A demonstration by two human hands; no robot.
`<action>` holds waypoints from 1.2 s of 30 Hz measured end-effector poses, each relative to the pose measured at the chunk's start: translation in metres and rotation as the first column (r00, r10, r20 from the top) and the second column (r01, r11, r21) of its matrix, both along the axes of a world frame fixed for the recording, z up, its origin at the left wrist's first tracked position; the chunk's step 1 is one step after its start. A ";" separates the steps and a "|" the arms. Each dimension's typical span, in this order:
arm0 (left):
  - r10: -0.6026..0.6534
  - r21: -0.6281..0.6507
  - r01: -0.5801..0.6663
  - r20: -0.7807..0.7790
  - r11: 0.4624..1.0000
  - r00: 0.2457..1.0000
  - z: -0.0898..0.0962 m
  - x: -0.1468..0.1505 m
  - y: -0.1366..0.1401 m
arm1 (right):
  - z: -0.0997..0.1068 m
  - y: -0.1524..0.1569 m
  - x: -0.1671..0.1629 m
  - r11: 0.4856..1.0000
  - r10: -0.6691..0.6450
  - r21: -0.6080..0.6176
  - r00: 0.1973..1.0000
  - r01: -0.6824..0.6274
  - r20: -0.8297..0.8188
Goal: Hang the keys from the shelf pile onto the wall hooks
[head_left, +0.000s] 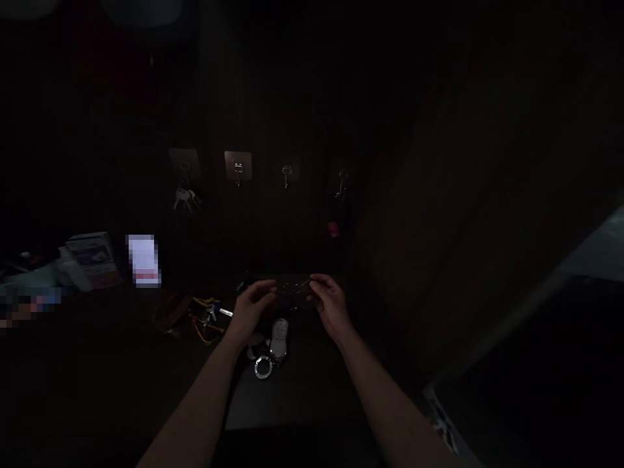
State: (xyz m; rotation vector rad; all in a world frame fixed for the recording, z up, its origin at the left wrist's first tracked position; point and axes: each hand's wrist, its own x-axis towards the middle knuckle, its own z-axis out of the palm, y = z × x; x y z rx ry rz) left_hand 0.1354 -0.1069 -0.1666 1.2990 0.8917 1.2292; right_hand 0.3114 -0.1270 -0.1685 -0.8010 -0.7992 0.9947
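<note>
Both hands are raised over the far part of the dark surface (287,406), fingertips facing each other with a small gap between them. A thin metal chain (298,286) runs across that gap, just above the surface. The right hand (330,305) has its thumb and forefinger closed in a pinch on the right end of the chain, the other fingers loosely curled. The left hand (253,307) has its thumb and forefinger nearly together at the left end; it is too dark to tell whether they grip it.

Between the forearms, near the left hand, lies a pale oblong key fob (279,338), with a silver ring (263,367) just on its near side. Left of the left hand lie keys (211,314) among a yellow cord (208,301) and a red cord (197,322). Farther left stand a printed box (95,257) and a bright, blurred-out panel (143,261).

Above the hands, four hooks are fixed in a row on the dark wall behind. A bunch of keys (185,197) hangs from the leftmost hook (185,168), and a small red item (333,229) hangs below the rightmost hook (343,175).
</note>
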 end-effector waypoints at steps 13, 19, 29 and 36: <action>-0.107 0.205 0.164 -0.262 0.965 0.959 -0.012 0.004 0.002 | 0.039 0.002 0.008 0.994 -0.074 0.082 0.994 0.067 0.075; 0.022 0.266 0.078 -0.352 0.961 0.936 -0.011 0.002 0.001 | 0.073 0.014 0.028 0.957 -0.285 0.103 0.941 0.270 0.183; 0.060 0.283 0.064 -0.411 0.957 0.909 -0.022 0.002 0.008 | 0.127 0.051 0.067 0.838 -0.540 0.244 0.807 0.488 0.240; 0.037 0.262 0.082 -0.419 0.962 0.907 -0.022 0.002 0.009 | 0.166 0.077 0.074 0.797 -0.594 0.338 0.751 0.501 0.287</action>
